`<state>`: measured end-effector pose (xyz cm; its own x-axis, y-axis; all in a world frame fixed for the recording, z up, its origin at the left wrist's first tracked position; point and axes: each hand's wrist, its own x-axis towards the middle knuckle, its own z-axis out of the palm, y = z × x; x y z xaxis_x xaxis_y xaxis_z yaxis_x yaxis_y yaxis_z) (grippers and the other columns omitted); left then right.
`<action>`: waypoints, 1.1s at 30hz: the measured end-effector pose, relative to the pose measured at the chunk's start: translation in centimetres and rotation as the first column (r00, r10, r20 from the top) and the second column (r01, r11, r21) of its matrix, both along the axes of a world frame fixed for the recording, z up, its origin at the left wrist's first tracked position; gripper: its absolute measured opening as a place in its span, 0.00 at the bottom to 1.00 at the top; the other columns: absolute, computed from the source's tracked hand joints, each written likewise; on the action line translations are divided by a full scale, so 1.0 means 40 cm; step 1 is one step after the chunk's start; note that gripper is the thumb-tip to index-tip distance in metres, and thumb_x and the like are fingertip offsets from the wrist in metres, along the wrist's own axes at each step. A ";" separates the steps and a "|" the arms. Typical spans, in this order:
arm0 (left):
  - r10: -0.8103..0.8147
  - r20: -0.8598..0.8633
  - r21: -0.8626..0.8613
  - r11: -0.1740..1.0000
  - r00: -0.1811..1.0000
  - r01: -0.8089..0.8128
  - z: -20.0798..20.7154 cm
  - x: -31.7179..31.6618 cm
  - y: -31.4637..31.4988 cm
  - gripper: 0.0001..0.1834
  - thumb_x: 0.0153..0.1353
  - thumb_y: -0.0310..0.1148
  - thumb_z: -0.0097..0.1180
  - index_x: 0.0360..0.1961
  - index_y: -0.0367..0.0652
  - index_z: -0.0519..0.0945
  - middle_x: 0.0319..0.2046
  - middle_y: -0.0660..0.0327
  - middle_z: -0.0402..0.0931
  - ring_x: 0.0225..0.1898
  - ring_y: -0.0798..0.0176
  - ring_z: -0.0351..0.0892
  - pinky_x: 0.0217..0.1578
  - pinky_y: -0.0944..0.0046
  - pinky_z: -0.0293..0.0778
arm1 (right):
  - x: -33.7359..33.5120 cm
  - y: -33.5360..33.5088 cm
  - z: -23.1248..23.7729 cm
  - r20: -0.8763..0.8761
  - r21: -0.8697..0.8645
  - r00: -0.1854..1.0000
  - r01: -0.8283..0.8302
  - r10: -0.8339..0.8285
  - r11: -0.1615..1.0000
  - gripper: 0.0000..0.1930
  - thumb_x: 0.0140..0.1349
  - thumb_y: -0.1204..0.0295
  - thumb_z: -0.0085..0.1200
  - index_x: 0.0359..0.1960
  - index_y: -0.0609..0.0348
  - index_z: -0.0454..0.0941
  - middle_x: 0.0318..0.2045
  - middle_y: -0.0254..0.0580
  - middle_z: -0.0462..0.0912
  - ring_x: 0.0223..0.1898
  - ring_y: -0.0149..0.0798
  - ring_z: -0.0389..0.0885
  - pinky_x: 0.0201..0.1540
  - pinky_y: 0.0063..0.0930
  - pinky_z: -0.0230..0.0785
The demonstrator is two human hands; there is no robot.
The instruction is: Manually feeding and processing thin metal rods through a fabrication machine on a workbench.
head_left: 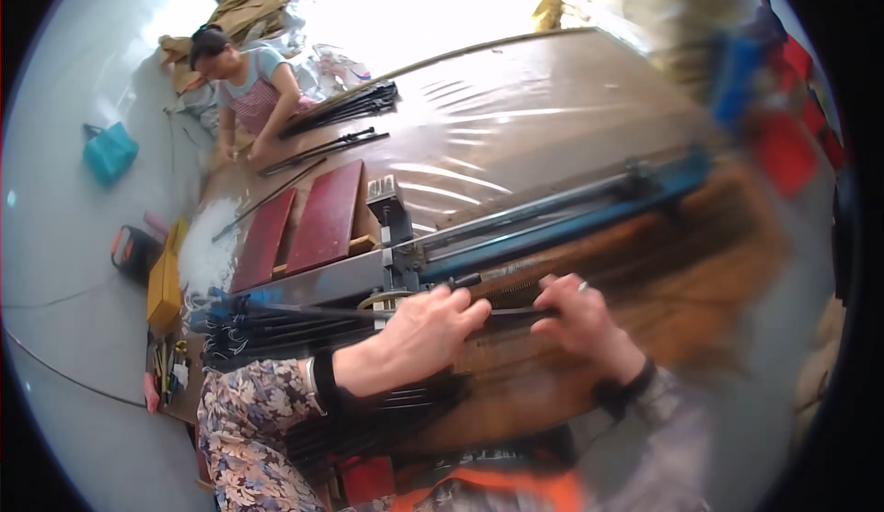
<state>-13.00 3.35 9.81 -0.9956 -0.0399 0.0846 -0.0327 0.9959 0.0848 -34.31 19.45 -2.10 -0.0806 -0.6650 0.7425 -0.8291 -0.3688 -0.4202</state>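
Observation:
A thin black rod [512, 312] runs across in front of me, passing under my left hand [414, 337]. That hand is closed, its fingers bent round the rod just beside a clamp-like metal fixture [398, 268]. A dark knob-ended handle [467, 281] sticks out right above its knuckles; whether the fingers touch it I cannot tell. My right hand [585, 323], a ring on one finger and slightly blurred, pinches the rod farther right. Many similar black rods [285, 332] lie in a bundle to the left, some with white strings at their ends.
A blue-and-metal rail [571, 217] crosses the brown table [552, 98]. Dark red boards [324, 217] lie behind the fixture. Across the table a person [258, 93] works near more black rods [354, 107]. A yellow box [164, 289] stands at the left edge, above several tools [170, 365].

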 end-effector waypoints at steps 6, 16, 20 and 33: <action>0.033 -0.091 -0.172 0.984 0.995 -0.048 0.042 -0.137 -0.133 0.13 0.59 0.23 0.54 0.45 0.43 0.77 0.32 0.54 0.77 0.36 0.49 0.82 0.34 0.52 0.80 | -0.247 0.018 -0.104 0.321 0.129 0.887 0.308 -0.333 0.943 0.21 0.64 0.71 0.62 0.60 0.55 0.78 0.26 0.42 0.85 0.25 0.34 0.82 0.30 0.33 0.74; -0.107 -0.051 -0.048 0.993 0.993 0.105 -0.073 -0.236 -0.112 0.13 0.62 0.25 0.55 0.48 0.42 0.75 0.30 0.50 0.73 0.33 0.43 0.78 0.31 0.48 0.74 | -0.348 0.063 -0.025 -0.150 0.101 0.927 0.359 -0.343 0.928 0.23 0.57 0.59 0.68 0.54 0.50 0.81 0.27 0.45 0.84 0.30 0.47 0.85 0.32 0.36 0.77; -0.089 -0.123 -0.088 0.993 0.988 0.078 0.013 -0.203 -0.074 0.13 0.61 0.25 0.56 0.47 0.43 0.76 0.29 0.53 0.74 0.32 0.45 0.79 0.31 0.49 0.76 | -0.399 0.109 -0.049 -0.148 0.066 0.749 0.659 -0.646 0.749 0.24 0.58 0.60 0.67 0.56 0.46 0.79 0.27 0.43 0.82 0.29 0.45 0.84 0.30 0.37 0.75; 0.039 -0.174 -0.115 0.992 0.984 -0.060 0.074 -0.059 -0.022 0.15 0.59 0.25 0.55 0.48 0.49 0.77 0.25 0.59 0.71 0.32 0.54 0.78 0.33 0.55 0.76 | -0.105 -0.031 0.082 -0.040 -0.013 0.999 0.032 -0.032 0.999 0.21 0.62 0.71 0.63 0.57 0.59 0.79 0.30 0.43 0.82 0.29 0.42 0.82 0.33 0.35 0.74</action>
